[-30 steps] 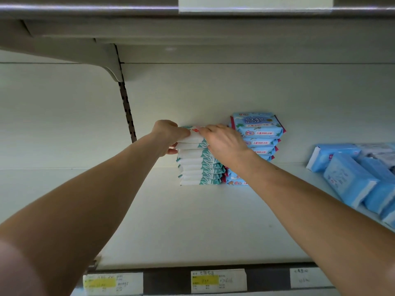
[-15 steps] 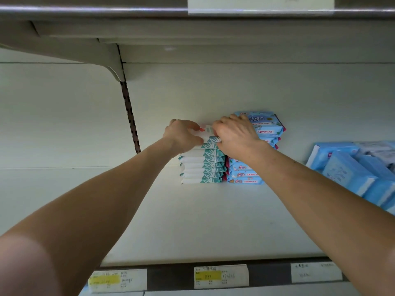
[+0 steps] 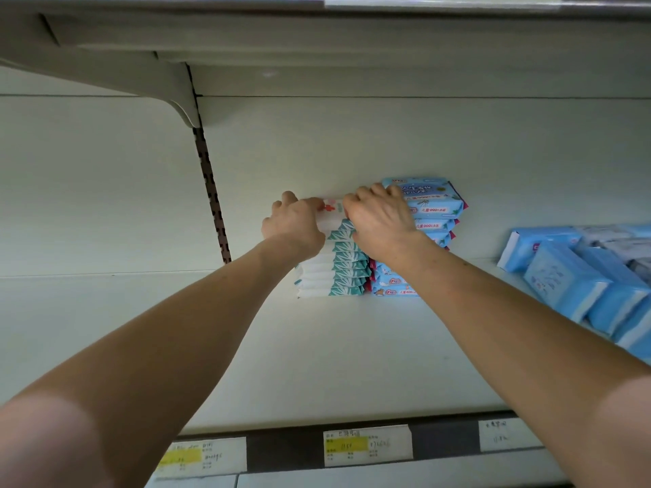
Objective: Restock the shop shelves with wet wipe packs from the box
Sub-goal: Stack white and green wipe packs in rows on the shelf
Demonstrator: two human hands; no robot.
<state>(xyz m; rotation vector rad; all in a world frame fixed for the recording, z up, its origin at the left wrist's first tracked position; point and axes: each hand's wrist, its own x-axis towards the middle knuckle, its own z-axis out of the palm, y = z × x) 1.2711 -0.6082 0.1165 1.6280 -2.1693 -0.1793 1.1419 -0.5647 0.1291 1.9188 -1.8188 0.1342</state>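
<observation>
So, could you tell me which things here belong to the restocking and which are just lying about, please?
Job in hand: left hand and right hand, both gripping the top wipe pack; the white-and-teal stack beneath it; the shelf.
Just lying about: the blue stack alongside; the pale blue packs at the right; the price labels on the shelf edge.

Left stack (image 3: 331, 272) touches right stack (image 3: 431, 209) at the shelf's (image 3: 317, 364) back; loose packs (image 3: 581, 287) lie farther right (well apart).

hands (image 3: 296, 223) 2 | white-teal pack stack (image 3: 338, 276) 1 | blue stack (image 3: 433, 206) 1 | front-rail labels (image 3: 367, 445) 3
</observation>
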